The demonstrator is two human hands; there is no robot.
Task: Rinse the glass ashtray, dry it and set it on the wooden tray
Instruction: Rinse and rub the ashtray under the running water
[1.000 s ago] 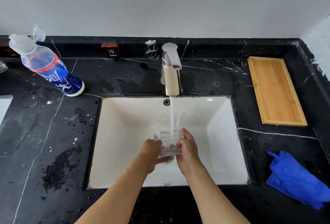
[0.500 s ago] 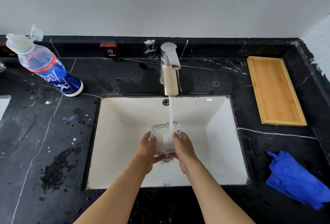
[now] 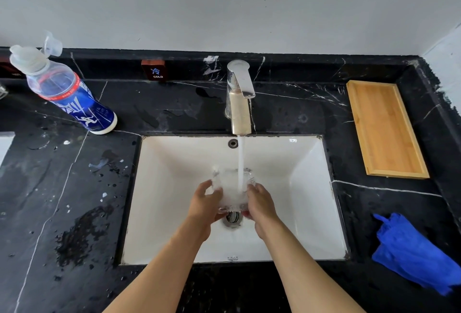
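1. Black veined stone makes up the bench (image 3: 287, 113) around you, wet and spotted on its left side, with a white sink (image 3: 311, 188) sunk into its middle and a plain grey wall behind.
2. Your left hand (image 3: 205, 204) and right hand (image 3: 260, 204) are both closed around the glass ashtray (image 3: 230, 188), one on each side, holding it low in the basin just above the drain (image 3: 233, 218).
3. Compared with a second ago, you have tipped the ashtray up so its hollow faces you and the stream from the tap (image 3: 240, 98) runs down into it; before, it sat flatter and lower in your grip. That suggests you are flushing the inside now, so the rinse looks well underway but not finished.
4. Drying and placing are not yet done: the blue cloth (image 3: 411, 258) lies crumpled on the bench at your right, and the wooden tray (image 3: 384, 128) sits farther back on the right with nothing on it.
5. Mind the edges. Wet glass is likely slippery, and the sink rim lies between you and the cloth.
6. Your way right looks open. The bottle (image 3: 62, 91) leans well off to the left, out of your path.
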